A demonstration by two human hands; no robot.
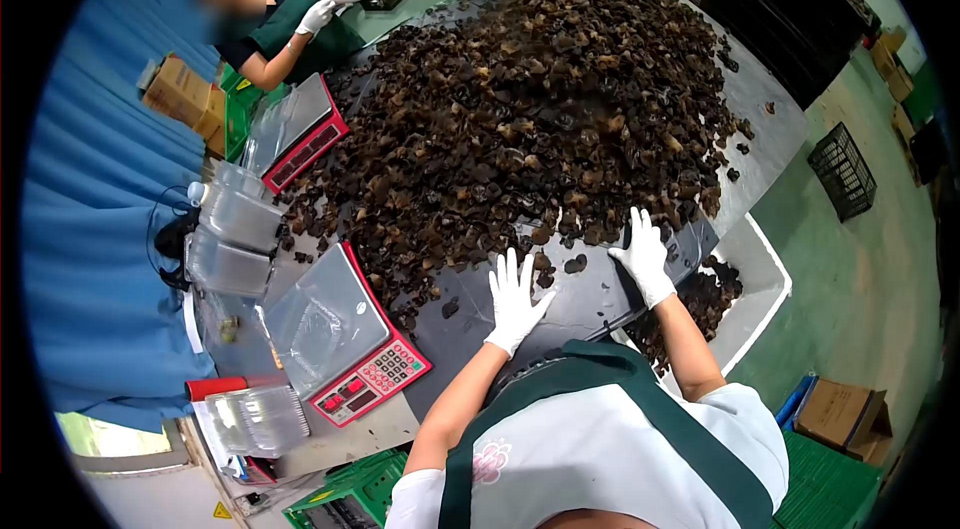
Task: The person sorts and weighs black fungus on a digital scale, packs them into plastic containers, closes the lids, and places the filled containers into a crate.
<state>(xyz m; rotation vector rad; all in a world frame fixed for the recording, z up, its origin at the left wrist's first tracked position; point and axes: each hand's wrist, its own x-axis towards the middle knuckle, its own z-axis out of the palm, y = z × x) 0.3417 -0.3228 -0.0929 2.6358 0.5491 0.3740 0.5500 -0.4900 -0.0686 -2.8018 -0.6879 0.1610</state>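
A wide heap of dark brown wood ear mushrooms [540, 99] covers much of the metal table [765, 119]. At the near edge of the heap is my left hand [517, 304], in a white glove, fingers spread and palm down over a dark flat surface [575, 299]. Farther right, my right hand [645, 259], also gloved in white, has its fingers spread and its tips by the heap's front edge. Neither hand holds anything. A few loose mushroom pieces [575, 264] lie between the hands. Whether the palms press on the surface I cannot tell.
Left of me stands a red scale [370, 379] with a clear plastic container on it; a second red scale [305, 154] sits beyond. Stacked clear containers [258, 421] lie nearby. A white bin [765, 279] holds mushrooms at right. Across the table stands a gloved co-worker [300, 39].
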